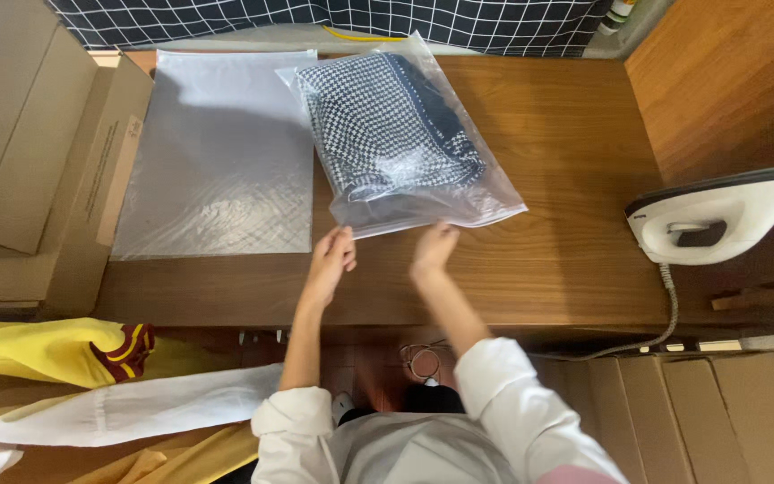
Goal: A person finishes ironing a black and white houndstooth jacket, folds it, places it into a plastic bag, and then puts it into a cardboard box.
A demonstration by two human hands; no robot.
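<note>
A clear plastic bag [423, 193] lies tilted on the wooden table [566, 242], holding a folded black-and-white checked garment [387, 121]. My left hand [333, 255] pinches the bag's near edge at its left corner. My right hand [434, 246] presses its fingertips on the same edge, further right. Both hands rest on the open end of the bag.
A stack of empty clear bags [221, 152] lies flat to the left. Cardboard boxes [38, 161] stand at the far left. A white iron [718, 215] with a cord sits at the right. Yellow and white garments [73, 376] lie below the table's left.
</note>
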